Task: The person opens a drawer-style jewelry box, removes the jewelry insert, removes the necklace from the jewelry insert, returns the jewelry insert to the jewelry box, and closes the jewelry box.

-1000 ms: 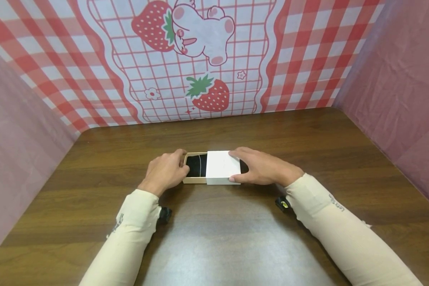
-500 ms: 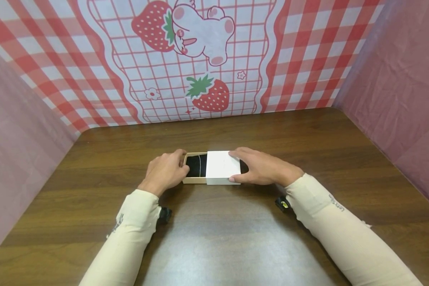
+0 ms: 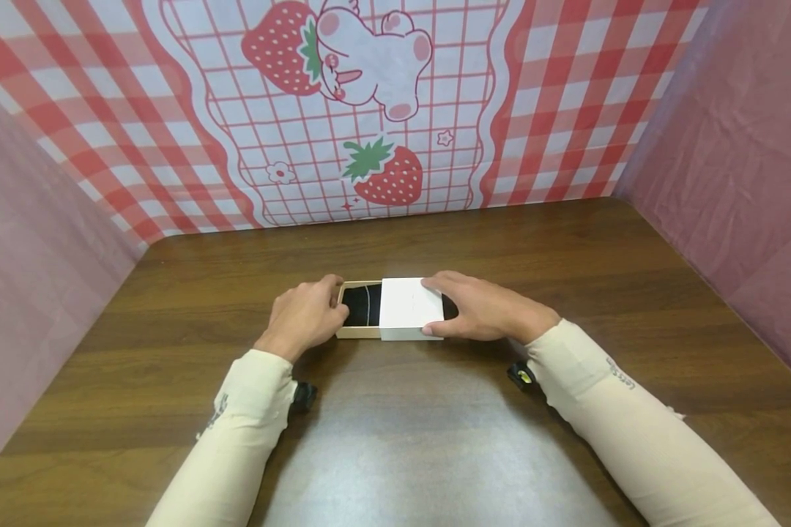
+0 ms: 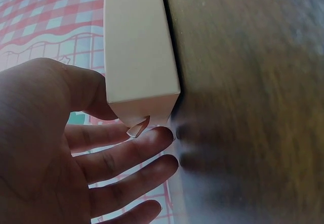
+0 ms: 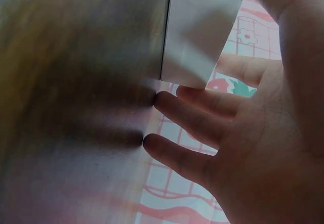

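A small drawer-style box lies on the table, its tan inner tray (image 3: pixel 359 333) standing partway out to the left of the white sleeve (image 3: pixel 411 306). Inside the tray is something black and cloth-like (image 3: pixel 356 306) with a thin pale line across it. My left hand (image 3: pixel 305 315) pinches the tray's outer end between thumb and fingers. In the left wrist view a small ribbon tab (image 4: pixel 138 128) pokes out from that end. My right hand (image 3: pixel 491 307) grips the sleeve's right end, thumb at the near edge and fingers at the far one. The sleeve covers the rest of the tray.
The brown wooden table (image 3: pixel 395 424) extends around the box on all sides. Behind it hangs a checked cloth with strawberries (image 3: pixel 392 176), and pink fabric walls (image 3: pixel 732 183) flank both sides. Black wrist cameras (image 3: pixel 521 375) sit below the cuffs.
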`<move>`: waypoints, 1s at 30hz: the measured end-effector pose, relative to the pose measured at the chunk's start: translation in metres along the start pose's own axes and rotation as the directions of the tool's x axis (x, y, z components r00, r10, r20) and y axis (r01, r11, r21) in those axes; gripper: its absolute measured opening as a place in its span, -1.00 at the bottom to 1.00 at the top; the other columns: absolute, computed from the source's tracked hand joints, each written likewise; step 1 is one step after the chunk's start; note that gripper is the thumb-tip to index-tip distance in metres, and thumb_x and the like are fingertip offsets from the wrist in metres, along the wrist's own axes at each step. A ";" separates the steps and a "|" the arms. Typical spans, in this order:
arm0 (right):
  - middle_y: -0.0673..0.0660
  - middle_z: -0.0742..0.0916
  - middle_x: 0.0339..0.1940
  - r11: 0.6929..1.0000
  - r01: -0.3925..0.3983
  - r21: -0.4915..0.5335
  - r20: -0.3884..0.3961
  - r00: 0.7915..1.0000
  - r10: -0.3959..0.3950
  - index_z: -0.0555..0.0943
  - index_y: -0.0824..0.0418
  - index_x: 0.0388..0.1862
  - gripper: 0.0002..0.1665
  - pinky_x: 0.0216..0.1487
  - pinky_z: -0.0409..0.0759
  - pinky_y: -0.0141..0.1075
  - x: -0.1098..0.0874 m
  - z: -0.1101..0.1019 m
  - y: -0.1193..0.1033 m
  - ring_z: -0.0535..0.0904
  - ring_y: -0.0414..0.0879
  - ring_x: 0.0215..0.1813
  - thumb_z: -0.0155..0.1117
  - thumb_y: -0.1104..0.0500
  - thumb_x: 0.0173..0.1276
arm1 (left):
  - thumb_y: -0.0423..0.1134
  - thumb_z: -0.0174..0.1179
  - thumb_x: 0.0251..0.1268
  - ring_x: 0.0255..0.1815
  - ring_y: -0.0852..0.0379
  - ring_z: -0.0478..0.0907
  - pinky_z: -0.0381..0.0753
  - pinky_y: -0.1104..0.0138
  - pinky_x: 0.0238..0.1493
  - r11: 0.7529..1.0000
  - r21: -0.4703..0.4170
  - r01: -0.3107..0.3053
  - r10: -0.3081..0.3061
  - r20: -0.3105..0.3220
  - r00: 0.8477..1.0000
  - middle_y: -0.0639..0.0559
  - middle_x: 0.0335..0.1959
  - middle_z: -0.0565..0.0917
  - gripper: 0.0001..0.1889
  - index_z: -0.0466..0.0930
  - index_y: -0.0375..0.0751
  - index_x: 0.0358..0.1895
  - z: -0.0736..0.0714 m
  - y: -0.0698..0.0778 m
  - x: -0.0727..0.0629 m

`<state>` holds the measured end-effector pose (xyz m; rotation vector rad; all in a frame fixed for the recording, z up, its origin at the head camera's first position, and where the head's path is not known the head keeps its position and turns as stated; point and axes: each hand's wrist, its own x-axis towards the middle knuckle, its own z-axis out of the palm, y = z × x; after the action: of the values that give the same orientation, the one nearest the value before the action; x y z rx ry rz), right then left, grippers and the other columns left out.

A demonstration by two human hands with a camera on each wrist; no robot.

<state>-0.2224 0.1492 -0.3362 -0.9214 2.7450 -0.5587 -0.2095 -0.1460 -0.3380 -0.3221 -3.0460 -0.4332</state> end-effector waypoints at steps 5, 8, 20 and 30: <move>0.14 0.37 0.51 1.000 -0.003 0.000 -0.001 1.000 0.003 0.23 0.15 0.57 0.08 0.41 0.31 0.03 0.000 0.000 -0.001 0.33 0.02 0.45 0.33 -0.37 0.25 | -0.11 0.08 0.24 -0.32 -0.02 0.55 0.53 0.04 -0.31 1.000 0.004 0.007 -0.007 -0.001 1.000 0.09 -0.39 0.59 -0.50 0.51 -0.06 0.27 0.000 -0.001 0.000; 0.13 0.36 0.51 1.000 -0.013 0.000 0.005 1.000 0.013 0.23 0.12 0.58 0.08 0.42 0.31 0.02 0.000 0.001 -0.001 0.32 0.01 0.45 0.32 -0.38 0.25 | -0.11 0.08 0.24 -0.32 -0.01 0.55 0.52 0.05 -0.32 1.000 0.004 0.009 -0.009 0.001 1.000 0.09 -0.39 0.59 -0.50 0.51 -0.06 0.27 0.001 -0.001 0.000; 0.13 0.34 0.53 1.000 -0.019 0.000 0.008 1.000 0.019 0.21 0.11 0.58 0.10 0.42 0.30 0.04 0.000 0.001 -0.001 0.31 0.02 0.46 0.32 -0.39 0.24 | -0.12 0.08 0.25 -0.35 0.01 0.53 0.50 0.09 -0.35 1.000 0.003 0.006 -0.006 0.003 1.000 0.09 -0.42 0.57 -0.50 0.50 -0.08 0.27 0.001 -0.002 0.000; 0.13 0.36 0.52 1.000 -0.024 -0.002 0.007 1.000 0.024 0.22 0.11 0.58 0.10 0.41 0.31 0.06 0.000 0.000 -0.001 0.32 0.03 0.45 0.32 -0.40 0.24 | -0.11 0.08 0.25 -0.27 -0.01 0.56 0.55 0.02 -0.26 1.000 0.004 0.007 -0.007 0.002 1.000 0.09 -0.35 0.60 -0.49 0.49 -0.07 0.30 0.000 -0.002 0.001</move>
<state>-0.2220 0.1484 -0.3362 -0.8875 2.7474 -0.5482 -0.2112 -0.1475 -0.3388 -0.3114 -3.0508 -0.4280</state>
